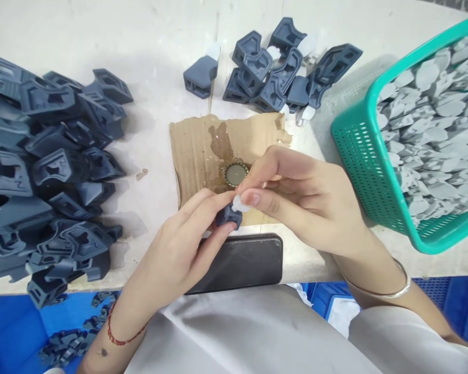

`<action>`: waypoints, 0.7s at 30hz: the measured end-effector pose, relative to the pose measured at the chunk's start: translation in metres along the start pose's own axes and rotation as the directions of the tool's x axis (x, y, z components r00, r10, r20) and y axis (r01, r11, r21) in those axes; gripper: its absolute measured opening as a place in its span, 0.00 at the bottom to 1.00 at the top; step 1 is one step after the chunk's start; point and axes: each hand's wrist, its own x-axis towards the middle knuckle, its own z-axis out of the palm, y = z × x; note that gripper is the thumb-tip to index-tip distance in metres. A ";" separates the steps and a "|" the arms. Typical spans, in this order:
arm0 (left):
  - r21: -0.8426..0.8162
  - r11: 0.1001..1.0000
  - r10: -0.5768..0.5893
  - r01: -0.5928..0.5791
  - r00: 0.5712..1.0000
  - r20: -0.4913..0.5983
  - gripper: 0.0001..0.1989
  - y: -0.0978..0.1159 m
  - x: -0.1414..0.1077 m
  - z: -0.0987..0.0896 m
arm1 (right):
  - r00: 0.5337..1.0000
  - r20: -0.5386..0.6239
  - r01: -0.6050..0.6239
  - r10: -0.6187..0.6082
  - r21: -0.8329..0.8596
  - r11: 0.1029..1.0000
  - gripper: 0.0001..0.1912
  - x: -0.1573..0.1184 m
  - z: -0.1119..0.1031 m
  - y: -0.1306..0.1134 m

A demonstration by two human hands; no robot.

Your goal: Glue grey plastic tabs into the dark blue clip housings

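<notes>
My left hand (187, 239) grips a dark blue-grey plastic part (230, 218) between thumb and fingers, above the near edge of a torn cardboard piece (193, 156). My right hand (300, 197) pinches a small white piece (239, 203) between thumb and forefinger. The white piece is at the top of the dark part; whether it is seated in it is hidden by my fingers. Just beyond my fingertips, a round metal cap (236, 174) rests on the wet-stained cardboard.
Dark parts are piled at left (58, 166), with another group (273, 72) at the back. A green basket (374, 171) of white pieces stands at right. A black phone (242, 262) lies near the table's front edge, above blue bins (15, 327).
</notes>
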 end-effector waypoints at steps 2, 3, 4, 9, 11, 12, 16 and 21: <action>-0.011 1.000 -0.002 0.002 1.000 0.002 0.16 0.000 0.000 0.000 | 1.000 0.008 -0.002 0.002 -0.029 1.000 0.08 0.000 -0.001 0.000; -0.016 1.000 -0.002 0.002 1.000 0.003 0.16 0.000 0.000 0.000 | 1.000 0.009 -0.001 0.002 -0.048 0.999 0.09 0.000 -0.001 -0.001; -0.020 1.000 -0.002 0.002 1.000 0.005 0.16 0.000 0.000 0.001 | 1.000 0.010 0.001 0.000 -0.071 0.997 0.09 0.000 -0.002 -0.001; -0.047 0.999 -0.008 0.009 1.000 0.017 0.16 -0.001 0.000 0.001 | 0.998 0.062 0.035 -0.025 -0.177 0.984 0.09 0.000 -0.005 -0.004; -0.054 0.999 -0.007 0.008 1.000 0.018 0.15 -0.001 0.000 0.001 | 0.996 0.077 0.059 -0.045 -0.194 0.979 0.10 0.001 -0.005 -0.004; -0.058 0.998 -0.012 0.013 1.000 0.022 0.13 -0.001 0.001 0.001 | 0.995 0.083 0.075 -0.059 -0.200 0.977 0.10 0.001 -0.005 -0.005; -0.093 0.995 -0.043 0.045 0.999 0.025 0.09 -0.001 0.001 0.000 | 0.990 0.111 0.112 -0.087 -0.247 0.963 0.12 0.002 -0.003 -0.004; -0.139 0.986 -0.092 0.090 0.996 -0.009 0.11 -0.003 0.001 0.003 | 0.993 0.084 0.105 -0.089 -0.215 0.971 0.13 0.000 0.000 0.003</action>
